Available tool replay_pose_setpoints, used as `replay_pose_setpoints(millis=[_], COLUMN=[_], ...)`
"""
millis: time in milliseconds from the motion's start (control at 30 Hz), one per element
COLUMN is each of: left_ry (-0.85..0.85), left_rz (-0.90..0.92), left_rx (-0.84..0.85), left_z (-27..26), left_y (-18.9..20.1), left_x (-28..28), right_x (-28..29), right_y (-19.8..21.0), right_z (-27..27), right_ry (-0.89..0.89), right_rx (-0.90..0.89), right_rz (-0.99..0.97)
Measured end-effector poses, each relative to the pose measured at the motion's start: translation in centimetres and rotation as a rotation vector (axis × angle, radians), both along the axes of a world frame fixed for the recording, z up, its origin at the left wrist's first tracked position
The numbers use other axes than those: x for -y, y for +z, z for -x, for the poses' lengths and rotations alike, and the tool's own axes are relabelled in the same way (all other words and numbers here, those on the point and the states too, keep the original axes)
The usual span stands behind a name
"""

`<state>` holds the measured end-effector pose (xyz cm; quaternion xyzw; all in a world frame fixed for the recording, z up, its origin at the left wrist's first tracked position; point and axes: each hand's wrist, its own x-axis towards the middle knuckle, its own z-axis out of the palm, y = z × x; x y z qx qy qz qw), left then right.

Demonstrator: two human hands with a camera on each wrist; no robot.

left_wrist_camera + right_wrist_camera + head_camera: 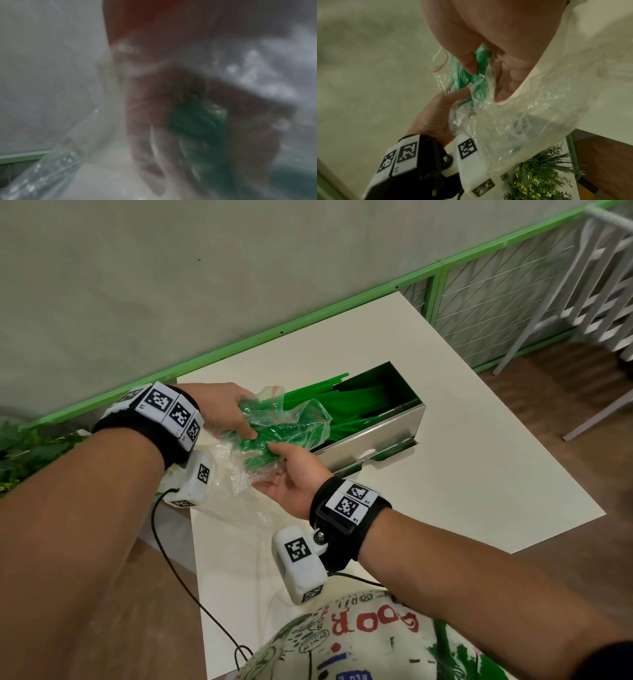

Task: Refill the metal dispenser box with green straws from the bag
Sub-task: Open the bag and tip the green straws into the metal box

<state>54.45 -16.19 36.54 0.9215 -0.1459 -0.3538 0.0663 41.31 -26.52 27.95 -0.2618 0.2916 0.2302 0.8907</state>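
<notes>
White table (445, 474): crumpled clear bag (287, 419), long thin green straws (346, 402) inside.

- The metal dispenser box (371, 433) is shiny silver metal, and its side is smooth like a mirror.
- The green straws (356, 402) are smooth, bright plastic.
- The bag (294, 419) is thin clear plastic, all crinkly and shiny, with a red line near its top. In the right wrist view the bag (513, 121) is see-through and glints.
- The counter (428, 508) is smooth, white and not shiny.
- The floor (582, 559) looks like brown wood.
- The wall (171, 285) is dull grey and a bit rough.
- The wrist bands (342, 525) are black cloth with white plastic blocks.
</notes>
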Motion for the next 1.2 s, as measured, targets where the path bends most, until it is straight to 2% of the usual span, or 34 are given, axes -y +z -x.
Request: replay_pose_setpoints(millis=[600, 933, 1200], left_ry=[0.001, 0.013, 0.017], left_rz=[0.012, 0.055, 0.051], left_rx=[-0.01, 0.026, 0.031], left_z=[0.3, 0.0, -0.1], left_y=[-0.3, 0.5, 0.9], left_x=[-0.5, -0.2, -0.5], right_x=[-0.4, -0.5, -0.5], right_y=[0.3, 0.2, 0.1], right_z=[0.6, 0.3, 0.2], right_ry=[0.052, -0.03, -0.002], right_rx=[-0.019, 0.023, 0.022], right_rz=[-0.012, -0.039, 0.001])
